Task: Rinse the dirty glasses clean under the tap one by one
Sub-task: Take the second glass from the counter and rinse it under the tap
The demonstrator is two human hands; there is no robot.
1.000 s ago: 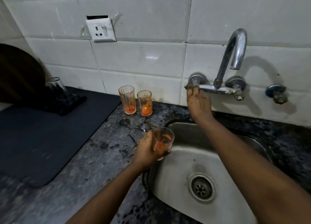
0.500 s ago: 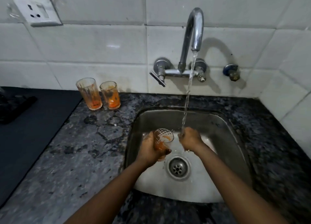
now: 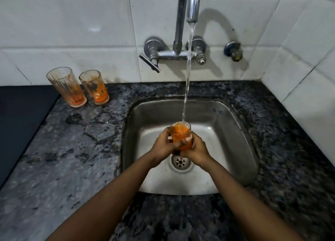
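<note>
A small glass (image 3: 180,133) smeared with orange residue is held upright over the steel sink (image 3: 233,132). Water falls from the chrome tap (image 3: 192,6) straight into it, and orange liquid fills it. My left hand (image 3: 164,147) grips its left side and my right hand (image 3: 196,151) wraps its right side and base. Two more dirty glasses stand on the counter at the back left: a taller ribbed one (image 3: 68,87) and a shorter one (image 3: 95,87), touching or nearly so.
The dark granite counter (image 3: 81,150) surrounds the sink. A dark mat (image 3: 23,123) covers its left part. The tap lever (image 3: 149,60) sticks out left of the stream, and a second valve (image 3: 233,50) sits on the white tiled wall. The drain (image 3: 181,162) lies below my hands.
The tap went from off to running. My right hand left the tap lever and came down onto the glass. The glass moved under the stream and filled with orange water.
</note>
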